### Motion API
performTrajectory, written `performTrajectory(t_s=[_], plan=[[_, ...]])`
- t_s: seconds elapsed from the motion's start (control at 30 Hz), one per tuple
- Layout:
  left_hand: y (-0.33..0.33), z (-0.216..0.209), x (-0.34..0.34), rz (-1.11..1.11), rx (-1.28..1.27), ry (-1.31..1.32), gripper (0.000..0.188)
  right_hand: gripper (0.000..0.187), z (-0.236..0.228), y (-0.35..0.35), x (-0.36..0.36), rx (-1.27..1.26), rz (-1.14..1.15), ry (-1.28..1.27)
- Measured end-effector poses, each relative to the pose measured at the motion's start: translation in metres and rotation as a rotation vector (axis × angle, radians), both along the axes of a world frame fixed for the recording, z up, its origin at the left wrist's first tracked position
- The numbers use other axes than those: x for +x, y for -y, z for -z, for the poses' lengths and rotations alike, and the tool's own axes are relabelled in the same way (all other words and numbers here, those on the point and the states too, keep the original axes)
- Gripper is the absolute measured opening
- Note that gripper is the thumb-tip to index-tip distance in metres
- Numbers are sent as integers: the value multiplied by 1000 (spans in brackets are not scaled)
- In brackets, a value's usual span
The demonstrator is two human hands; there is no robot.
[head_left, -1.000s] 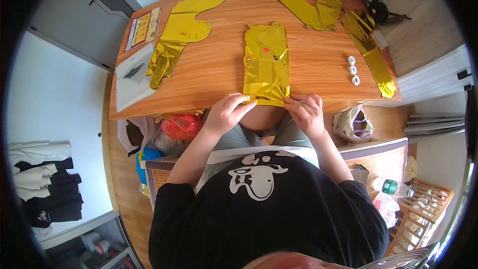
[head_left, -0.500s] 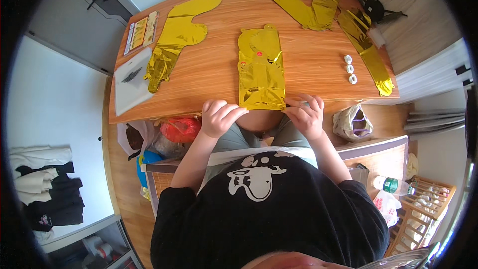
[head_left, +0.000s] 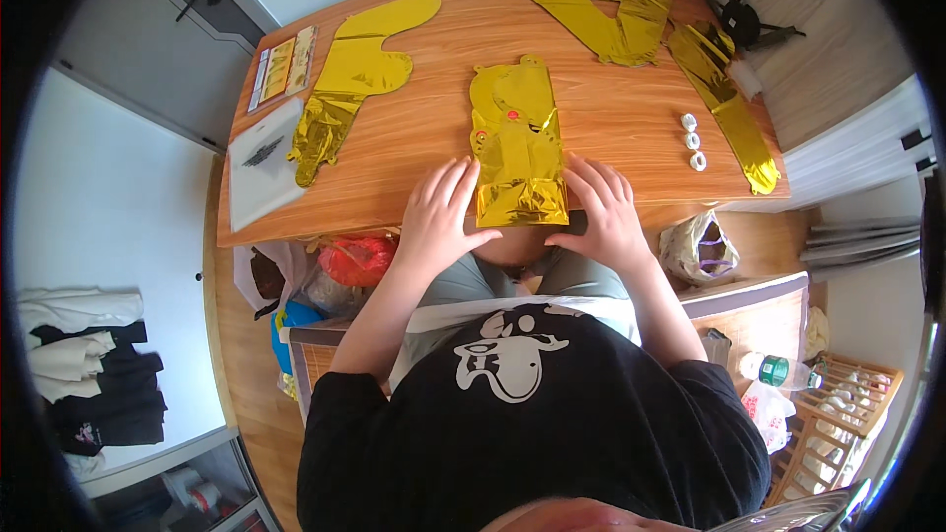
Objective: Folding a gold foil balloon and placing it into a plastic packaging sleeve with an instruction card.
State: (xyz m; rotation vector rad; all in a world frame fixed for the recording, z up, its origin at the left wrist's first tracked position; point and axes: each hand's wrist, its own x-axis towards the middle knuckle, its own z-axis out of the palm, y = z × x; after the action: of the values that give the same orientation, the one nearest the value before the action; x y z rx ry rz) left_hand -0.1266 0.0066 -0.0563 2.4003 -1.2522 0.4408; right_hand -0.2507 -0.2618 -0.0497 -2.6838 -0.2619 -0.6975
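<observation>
Gold foil lies between my left hand and right hand, fingers open, roomy wooden tabletop stretching beyond its side edges.

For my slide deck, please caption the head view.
Left hand and right hand flank flat gold foil at a wooden table's near edge.

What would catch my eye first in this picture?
Probably the shiny gold foil sheet at the near edge of the wooden table, between the spread left hand and right hand. Next, perhaps, more gold foil: a curved piece on the table's left and a narrow piece on its right. A red bag also stands out, below the table at left.
</observation>
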Motion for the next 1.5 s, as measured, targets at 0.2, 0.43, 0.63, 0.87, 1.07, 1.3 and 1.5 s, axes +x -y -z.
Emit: performTrajectory(t_s=[0.2,0.43,0.63,0.87,1.07,1.3,1.5], plan=[[9,4,9,-7,94,-44,103,103,-7,-4,18,-66,14,-155],[4,1,16,45,143,-2,96,72,-3,-2,21,-123,-8,-155],[-6,5,23,166,124,-36,84,58,3,4,21,-48,-149,-136],[-10,7,16,155,-33,-210,59,45,7,1,17,63,-139,-129],[-8,3,17,192,-90,-159,55,43,10,5,24,51,-224,-59],[-2,7,26,239,-193,-141,45,34,-2,-2,30,82,-184,-71],[0,0,24,129,-155,-260,42,32,0,6,41,91,-192,-79]])
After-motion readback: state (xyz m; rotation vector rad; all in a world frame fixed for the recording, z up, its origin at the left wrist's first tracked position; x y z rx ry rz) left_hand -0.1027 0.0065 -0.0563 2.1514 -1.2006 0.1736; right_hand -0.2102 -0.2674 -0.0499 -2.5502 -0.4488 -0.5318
